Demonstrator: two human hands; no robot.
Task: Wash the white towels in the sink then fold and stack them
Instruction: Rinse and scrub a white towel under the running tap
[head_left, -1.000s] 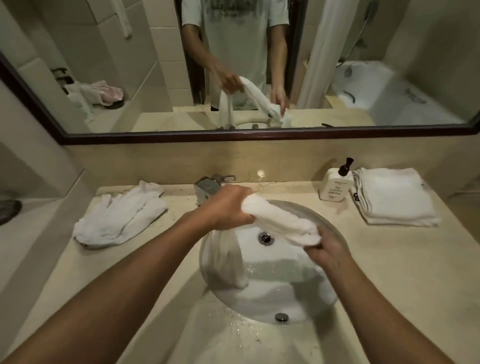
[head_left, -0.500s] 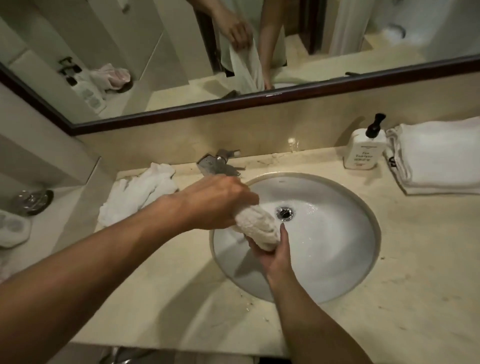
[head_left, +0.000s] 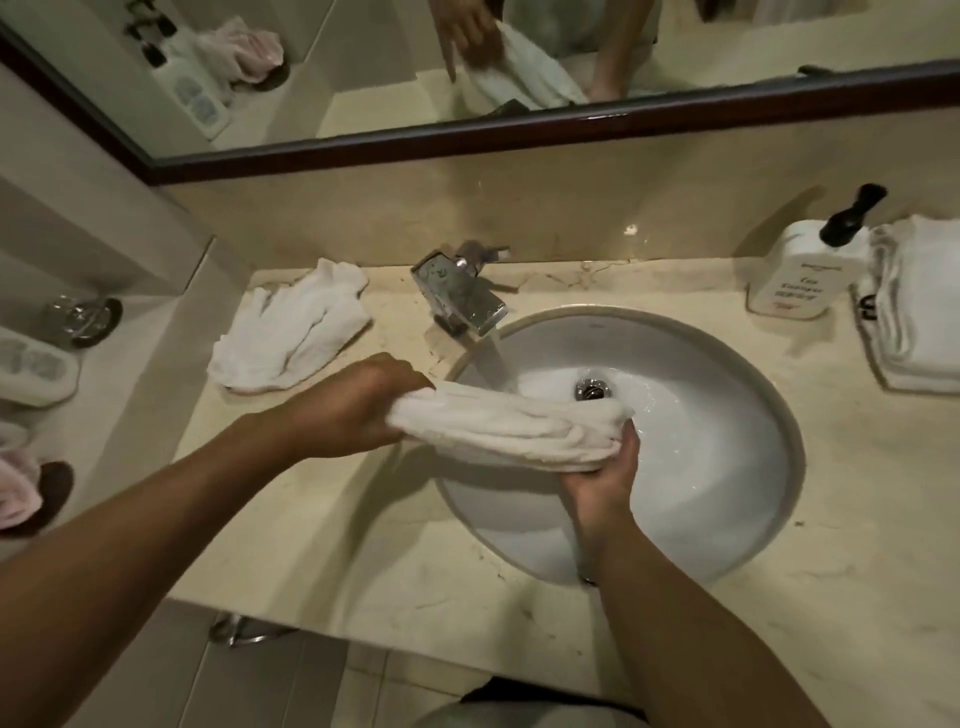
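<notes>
Rolled towel (head_left: 506, 428) spans left–right over sink (head_left: 727, 519); left hand (head_left: 358, 405) grips one end, right hand (head_left: 602, 467) the other (wringing likely).

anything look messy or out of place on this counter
One crumpled towel lies unfolded left of the tap, unlike the folded stack at right. Otherwise nothing odd: both hands hold a towel over the sink.
</notes>
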